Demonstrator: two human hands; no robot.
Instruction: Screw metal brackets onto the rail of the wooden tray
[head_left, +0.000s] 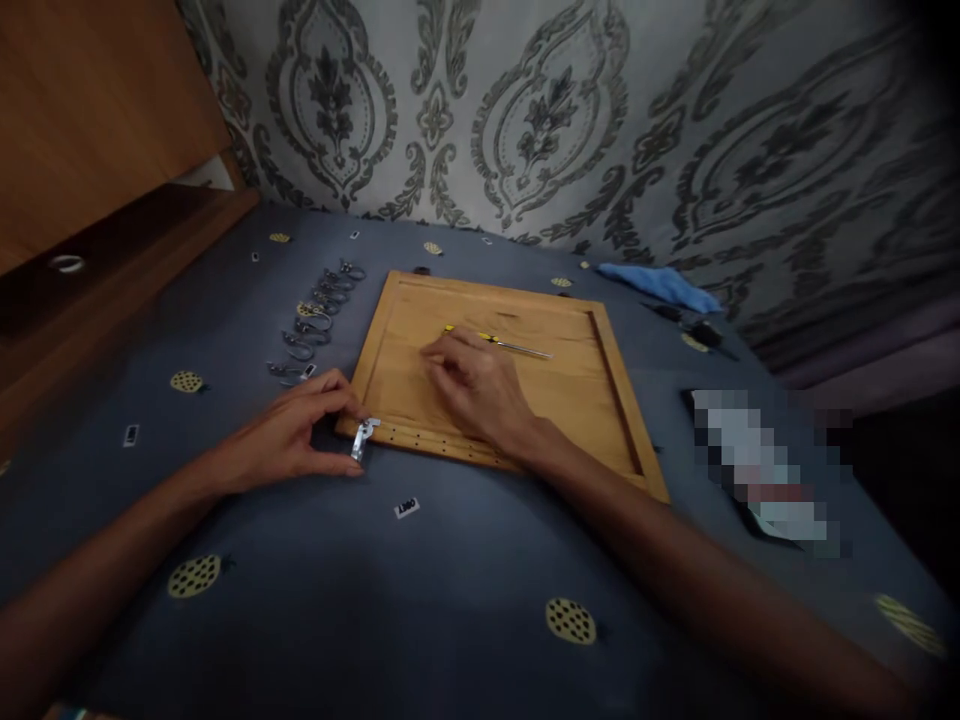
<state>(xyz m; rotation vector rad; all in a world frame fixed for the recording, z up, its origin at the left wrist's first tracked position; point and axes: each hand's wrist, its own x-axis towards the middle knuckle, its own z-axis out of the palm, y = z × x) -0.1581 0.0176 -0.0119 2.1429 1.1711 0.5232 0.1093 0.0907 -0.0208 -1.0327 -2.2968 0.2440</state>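
Note:
A shallow wooden panel with a raised frame [634, 425] lies on the cloth, with a row of small dark holes along its near edge. My left hand [289, 432] is at its near left corner, thumb and fingers closed around a small silver metal hook [360, 441] that touches the corner. Over the middle of the panel is my right hand [480, 385], its fingers drawn together; whatever they may hold is hidden. Just behind that hand a screwdriver [525, 348] with a yellow and black handle rests on the panel, its shaft pointing right.
Several metal hooks [311, 325] form a row on the dark patterned cloth [360, 620], left of the panel. At the back right are a blue cloth [664, 285] and what look like keys [705, 335]. A blurred-out packet [757, 465] lies right. Wooden furniture [112, 230] borders the left.

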